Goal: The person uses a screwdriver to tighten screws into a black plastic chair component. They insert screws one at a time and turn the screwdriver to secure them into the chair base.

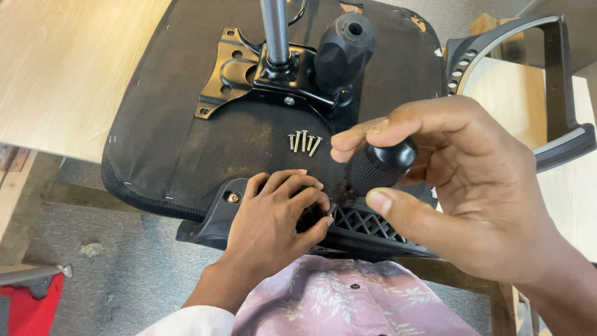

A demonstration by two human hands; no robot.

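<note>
The right hand (472, 186) grips a black screwdriver handle (380, 165) with thumb and fingers (360, 138), just in front of the upturned chair seat (180, 143). The left hand (277, 218) has its fingers curled on the black mesh bracket (367, 224) at the seat's near edge. Four screws (303, 142) lie on the seat, below the metal plate (242, 78) with its gas cylinder (275, 28) and knob (343, 50). An armrest (553, 81) lies to the right of the seat, on the worktop (62, 68).

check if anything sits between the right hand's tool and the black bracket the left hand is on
Nothing visible does: the black-handled tool in the right hand drops to the bracket beside the left hand; its tip is hidden.
</note>
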